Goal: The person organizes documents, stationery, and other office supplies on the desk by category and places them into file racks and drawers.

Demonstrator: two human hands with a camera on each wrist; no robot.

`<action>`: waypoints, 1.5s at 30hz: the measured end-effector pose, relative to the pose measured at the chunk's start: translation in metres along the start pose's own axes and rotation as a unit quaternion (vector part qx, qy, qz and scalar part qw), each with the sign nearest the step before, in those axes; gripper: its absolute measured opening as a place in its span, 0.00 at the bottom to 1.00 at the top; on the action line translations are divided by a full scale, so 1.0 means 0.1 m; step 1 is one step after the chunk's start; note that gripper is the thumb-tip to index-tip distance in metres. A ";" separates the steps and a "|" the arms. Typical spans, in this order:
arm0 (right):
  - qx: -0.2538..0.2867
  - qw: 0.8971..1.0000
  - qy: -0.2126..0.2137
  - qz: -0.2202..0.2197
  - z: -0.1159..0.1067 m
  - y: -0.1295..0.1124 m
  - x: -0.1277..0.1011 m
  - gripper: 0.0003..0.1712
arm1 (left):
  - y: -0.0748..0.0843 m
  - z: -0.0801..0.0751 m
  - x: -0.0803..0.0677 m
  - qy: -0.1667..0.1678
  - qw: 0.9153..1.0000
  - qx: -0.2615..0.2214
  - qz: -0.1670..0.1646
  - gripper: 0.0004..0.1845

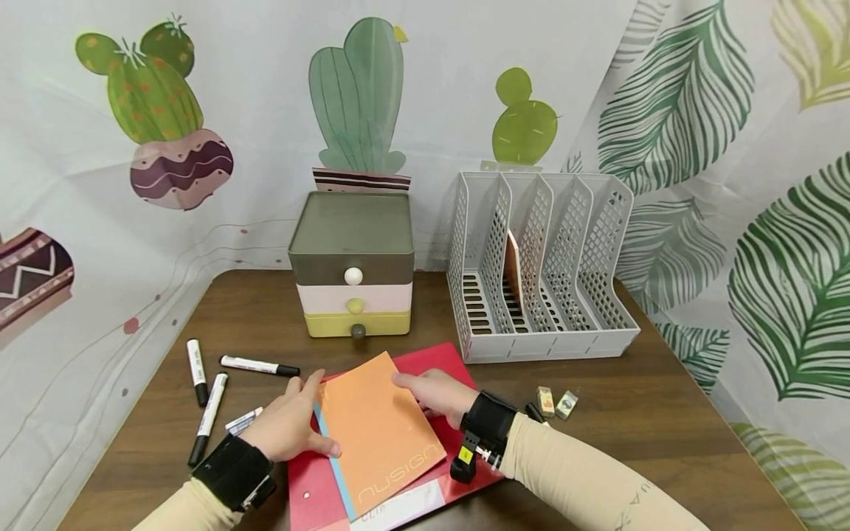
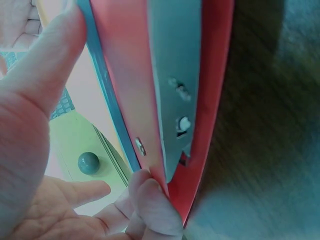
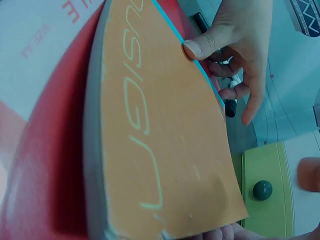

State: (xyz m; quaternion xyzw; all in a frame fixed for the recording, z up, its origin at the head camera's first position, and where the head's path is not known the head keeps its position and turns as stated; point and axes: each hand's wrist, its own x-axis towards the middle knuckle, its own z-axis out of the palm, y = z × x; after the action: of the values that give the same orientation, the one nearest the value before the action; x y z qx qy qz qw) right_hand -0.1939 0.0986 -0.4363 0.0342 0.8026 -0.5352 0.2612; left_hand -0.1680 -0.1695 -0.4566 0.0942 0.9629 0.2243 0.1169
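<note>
Dark wood desk, cactus backdrop. The orange notebook (image 1: 378,431) lies on the red folder (image 1: 458,369), long axis running eleven to five. My left hand (image 1: 292,428) pinches its blue-spined nine o'clock edge; my right hand (image 1: 434,394) grips the one o'clock corner, equally close.

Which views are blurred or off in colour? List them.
Head view: sharp, evenly lit, edges bowed by the wide lens. Left wrist view: red folder soft, table at right smeared. Right wrist view: orange notebook near and soft, bluish cast.
</note>
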 end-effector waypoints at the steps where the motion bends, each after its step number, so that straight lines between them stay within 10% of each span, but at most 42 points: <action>1: -0.004 1.000 0.004 -0.003 0.01 0.01 0.00 0.24 | 0.00 0.00 0.00 0.001 1.000 0.000 0.002 0.75; 18: 0.163 0.983 -0.015 -0.088 0.15 0.29 0.02 0.12 | 0.04 -0.03 0.05 -0.008 0.999 -0.036 0.002 0.76; 27: 0.173 0.976 0.023 -0.134 -0.04 0.22 0.01 0.13 | 0.00 -0.15 0.13 -0.019 0.986 -0.165 0.021 0.67; 33: 0.179 0.964 0.051 -0.187 -0.25 0.16 -0.01 0.14 | 0.12 -0.13 0.19 -0.014 0.940 -0.340 0.009 0.54; 41: 0.211 0.948 0.056 -0.230 -0.37 0.12 -0.06 0.21 | 0.40 -0.09 0.24 -0.008 0.831 -0.556 0.037 0.39; 45: 0.234 0.940 0.049 -0.245 -0.37 0.13 -0.09 0.24 | 0.54 -0.06 0.27 -0.005 0.806 -0.591 0.033 0.40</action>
State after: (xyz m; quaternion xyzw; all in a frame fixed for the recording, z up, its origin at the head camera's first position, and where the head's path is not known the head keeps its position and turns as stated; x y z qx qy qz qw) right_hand -0.1963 0.1389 -0.4328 -0.0770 0.6498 -0.7532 0.0670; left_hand -0.1887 -0.1181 -0.4324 0.0398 0.6396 0.7535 0.1469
